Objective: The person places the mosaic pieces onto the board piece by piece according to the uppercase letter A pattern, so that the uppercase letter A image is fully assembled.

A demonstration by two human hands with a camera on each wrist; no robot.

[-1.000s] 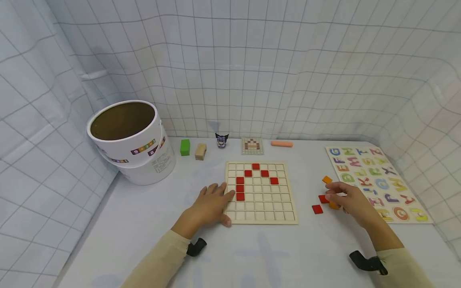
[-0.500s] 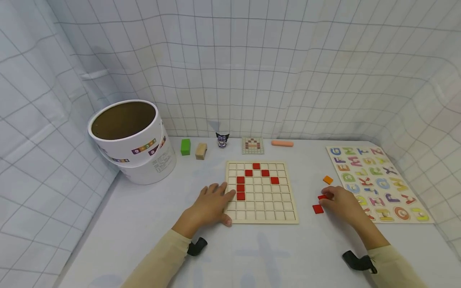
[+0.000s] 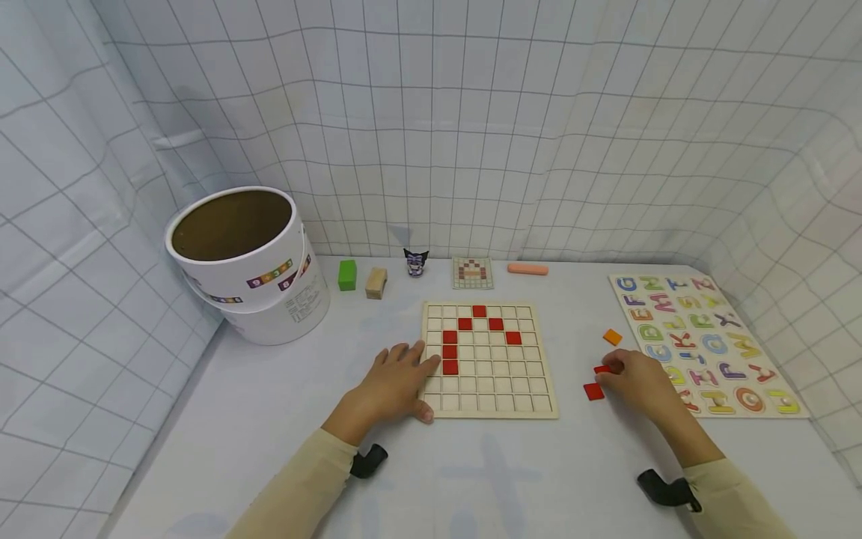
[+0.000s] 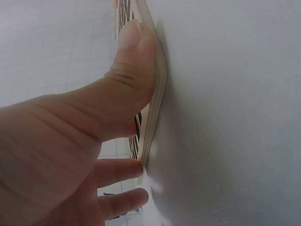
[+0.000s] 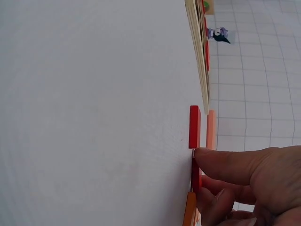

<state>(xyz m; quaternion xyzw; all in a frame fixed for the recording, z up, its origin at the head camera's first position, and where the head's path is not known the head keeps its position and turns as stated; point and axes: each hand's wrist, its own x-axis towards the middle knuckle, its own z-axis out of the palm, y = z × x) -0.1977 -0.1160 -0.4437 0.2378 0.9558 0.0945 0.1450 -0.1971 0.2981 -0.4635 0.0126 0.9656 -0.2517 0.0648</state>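
Observation:
A wooden grid board [image 3: 501,378] lies flat on the table, with several red square tiles [image 3: 479,311] set in its cells. My left hand [image 3: 393,383] rests along the board's left side, fingers spread, and in the left wrist view its thumb [image 4: 134,61] lies on the board's edge. Right of the board, my right hand [image 3: 636,382] pinches a red tile [image 5: 196,175] between thumb and fingers, low at the table. Close by lie another red tile [image 3: 593,391] and an orange tile [image 3: 612,337]. A second orange tile [image 5: 189,209] shows below the fingers in the right wrist view.
An alphabet puzzle board [image 3: 714,340] lies at the right, partly behind the right hand. At the back stand a white bucket [image 3: 269,299], a green block [image 3: 346,275], a wooden block [image 3: 376,284], a small figurine [image 3: 415,263], a pattern card [image 3: 473,273] and an orange stick [image 3: 528,269].
My right hand has moved slightly left and down onto a red tile, and its fingers have closed on it. The left hand has stayed on the board.

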